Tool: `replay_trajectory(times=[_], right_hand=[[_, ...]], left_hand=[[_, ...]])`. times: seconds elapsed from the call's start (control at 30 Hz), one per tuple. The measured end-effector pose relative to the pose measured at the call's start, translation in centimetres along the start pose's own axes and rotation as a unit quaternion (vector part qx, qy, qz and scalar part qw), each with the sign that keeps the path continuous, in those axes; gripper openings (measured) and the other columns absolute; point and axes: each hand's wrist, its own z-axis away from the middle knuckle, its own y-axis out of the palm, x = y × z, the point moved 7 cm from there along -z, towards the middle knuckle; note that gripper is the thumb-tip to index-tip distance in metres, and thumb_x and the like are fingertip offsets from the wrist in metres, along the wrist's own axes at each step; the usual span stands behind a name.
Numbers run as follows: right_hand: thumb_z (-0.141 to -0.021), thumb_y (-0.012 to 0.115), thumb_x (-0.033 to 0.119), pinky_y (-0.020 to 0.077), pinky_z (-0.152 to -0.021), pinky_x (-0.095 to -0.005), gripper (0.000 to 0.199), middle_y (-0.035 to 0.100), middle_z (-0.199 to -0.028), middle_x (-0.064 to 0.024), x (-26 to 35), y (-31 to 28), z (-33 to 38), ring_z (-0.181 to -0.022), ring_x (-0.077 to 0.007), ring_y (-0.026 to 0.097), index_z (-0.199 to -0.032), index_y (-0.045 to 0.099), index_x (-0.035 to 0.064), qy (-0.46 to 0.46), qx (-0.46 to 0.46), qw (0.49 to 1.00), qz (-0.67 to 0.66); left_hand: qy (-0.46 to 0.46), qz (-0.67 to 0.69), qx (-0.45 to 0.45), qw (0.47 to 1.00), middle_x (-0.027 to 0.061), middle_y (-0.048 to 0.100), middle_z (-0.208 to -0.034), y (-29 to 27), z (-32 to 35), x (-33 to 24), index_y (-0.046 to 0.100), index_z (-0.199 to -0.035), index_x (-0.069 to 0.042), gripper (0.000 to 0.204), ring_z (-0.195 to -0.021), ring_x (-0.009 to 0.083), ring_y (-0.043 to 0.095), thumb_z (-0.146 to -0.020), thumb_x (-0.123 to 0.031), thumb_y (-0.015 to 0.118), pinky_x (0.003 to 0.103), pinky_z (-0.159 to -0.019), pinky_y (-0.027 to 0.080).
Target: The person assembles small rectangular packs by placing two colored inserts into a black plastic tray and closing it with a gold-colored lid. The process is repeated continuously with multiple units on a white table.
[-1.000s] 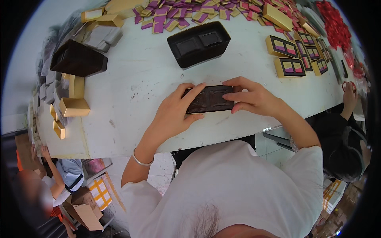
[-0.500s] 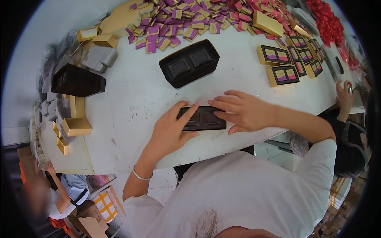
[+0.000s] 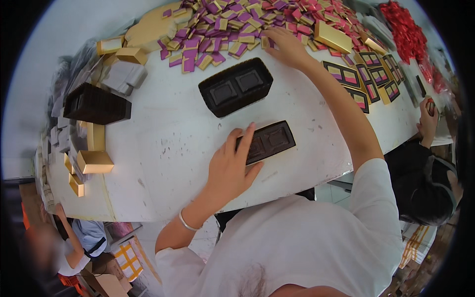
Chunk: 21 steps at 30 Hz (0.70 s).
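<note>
My left hand (image 3: 230,166) rests flat on the left end of a dark plastic tray (image 3: 271,141) with two recesses, near the front edge of the white table (image 3: 168,143). My right hand (image 3: 286,45) reaches far across the table and lies with fingers spread on a pile of small purple, pink and gold wrapped pieces (image 3: 232,24). A stack of similar dark trays (image 3: 236,86) sits in the middle of the table between the two hands.
A black ridged stack (image 3: 94,104) and gold boxes (image 3: 94,161) stand at the left. Open gold boxes with purple and pink filling (image 3: 363,74) line the right side, red items (image 3: 405,27) beyond. Another person's hand (image 3: 426,119) works at the right edge; another person sits lower left.
My right hand left the dark tray and stretched forward to the pile of wrapped pieces. My left hand stayed on the tray.
</note>
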Motion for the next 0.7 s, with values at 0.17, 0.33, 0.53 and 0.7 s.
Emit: replay_trajectory(times=[0.17, 0.33, 0.53, 0.7], right_hand=[[-0.084, 0.053, 0.011, 0.048, -0.082, -0.0444, 0.021, 0.066, -0.095, -0.0187, -1.8, 1.0, -0.5, -0.09, -0.0373, 0.062, -0.1, 0.064, 0.0034, 0.03, 0.036, 0.998, -0.036], [-0.081, 0.063, 0.005, 0.05, -0.066, -0.0331, 0.024, 0.065, -0.084, -0.0132, 6.7, -10.2, 6.0, -0.071, -0.0254, 0.062, -0.105, 0.062, 0.0033, 0.053, -0.081, 0.99, -0.103], [-0.061, 0.061, 0.003, 0.0445, -0.064, -0.0325, 0.033, 0.047, -0.086, -0.0127, 18.6, -7.7, 15.0, -0.075, -0.0251, 0.051, -0.091, 0.058, -0.0079, -0.18, 0.101, 0.978, -0.04], [-0.073, 0.068, -0.003, 0.0467, -0.068, -0.033, 0.027, 0.049, -0.089, -0.0107, 16.1, -6.4, 13.9, -0.08, -0.0253, 0.053, -0.099, 0.065, 0.0002, -0.058, 0.158, 0.957, -0.235]], left_hand=[[-0.073, 0.16, 0.004, 0.984, 0.0136, 0.057, -0.105, -0.1, 0.3, 2.1, 0.039, -0.126, -0.005, 0.066, -0.08, 0.025, 0.061, -0.072, -0.014, 0.078, 0.033, -0.072, 0.05], [-0.054, 0.12, 0.012, 0.991, 0.0147, 0.054, -0.109, 0.3, 0.0, 1.5, 0.04, -0.118, -0.003, 0.062, -0.088, 0.0316, 0.06, -0.071, -0.015, 0.079, 0.037, -0.07, 0.05], [-0.021, 0.104, 0.007, 0.994, 0.0141, 0.055, -0.107, 1.0, -1.7, 0.2, 0.041, -0.118, -0.004, 0.064, -0.088, 0.0331, 0.059, -0.069, -0.016, 0.08, 0.039, -0.069, 0.05], [0.003, 0.105, -0.019, 0.994, 0.0133, 0.055, -0.107, 1.2, -1.8, 0.3, 0.041, -0.118, -0.006, 0.065, -0.089, 0.0333, 0.059, -0.067, -0.015, 0.08, 0.04, -0.068, 0.05]])
